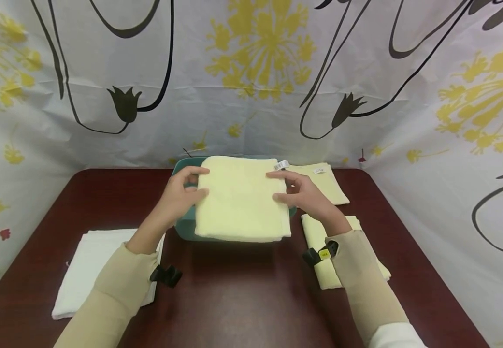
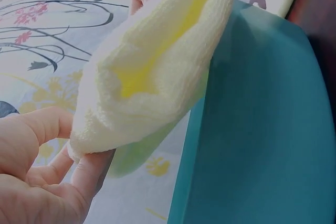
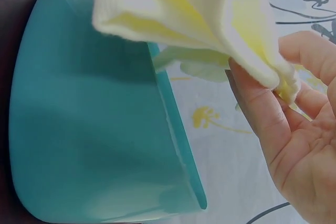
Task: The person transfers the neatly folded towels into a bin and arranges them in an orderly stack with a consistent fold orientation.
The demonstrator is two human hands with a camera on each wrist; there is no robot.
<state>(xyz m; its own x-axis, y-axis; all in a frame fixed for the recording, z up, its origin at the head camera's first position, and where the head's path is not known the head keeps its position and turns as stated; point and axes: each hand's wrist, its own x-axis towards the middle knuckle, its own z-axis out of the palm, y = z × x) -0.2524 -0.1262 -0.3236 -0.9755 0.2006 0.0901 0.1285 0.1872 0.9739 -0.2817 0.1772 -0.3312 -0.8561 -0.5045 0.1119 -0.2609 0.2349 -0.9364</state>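
Observation:
A folded pale yellow towel (image 1: 242, 200) is held up between my two hands, with a white tag (image 1: 281, 165) at its far right corner. My left hand (image 1: 179, 191) pinches its left edge between thumb and fingers. On the opposite edge, my right hand (image 1: 305, 193) grips it the same way. Behind and below the towel stands a teal plastic tub (image 1: 186, 227), mostly covered by it in the head view. Both wrist views show the towel's layered folds sagging open beside the tub wall (image 2: 268, 124). Something pale green shows past the tub's rim (image 3: 157, 66) in the right wrist view.
A folded white towel (image 1: 99, 261) lies on the dark red-brown table (image 1: 234, 299) under my left forearm. To the right are two more folded yellow towels, one (image 1: 327, 181) at the back and one (image 1: 329, 270) partly under my right arm. A patterned curtain (image 1: 242, 121) hangs behind the table.

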